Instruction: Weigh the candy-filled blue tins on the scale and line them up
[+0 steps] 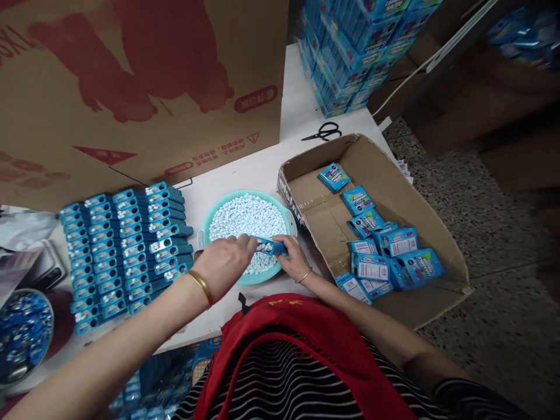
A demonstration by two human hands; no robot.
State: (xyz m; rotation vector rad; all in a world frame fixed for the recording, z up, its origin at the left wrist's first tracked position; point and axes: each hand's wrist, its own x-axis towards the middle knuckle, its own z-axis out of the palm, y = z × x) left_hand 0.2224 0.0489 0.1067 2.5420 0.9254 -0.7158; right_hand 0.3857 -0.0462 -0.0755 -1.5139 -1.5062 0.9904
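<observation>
My left hand (230, 262), with a gold bracelet at the wrist, is closed over the front left of a turquoise basin (284, 207). What its fingers grip is mostly hidden; a dark end pokes out at the hand's left side. Pale candy pellets (245, 214) fill the basin. My right hand (294, 259) pinches a small blue plastic candy case (278, 248) above the pellets. White pellets show at the case's left end, right beside my left fingers. Left of the basin, similar blue candy cases (135, 245) lie in several rows, with pellets visible in many.
A cardboard tray (321, 219) with blue candy packets (371, 269) stands at the right. Black scissors (324, 133) lie behind it, near stacked blue boxes (350, 58). A large carton (175, 70) blocks the back left. A bowl of blue wrapped pieces (26, 326) sits far left.
</observation>
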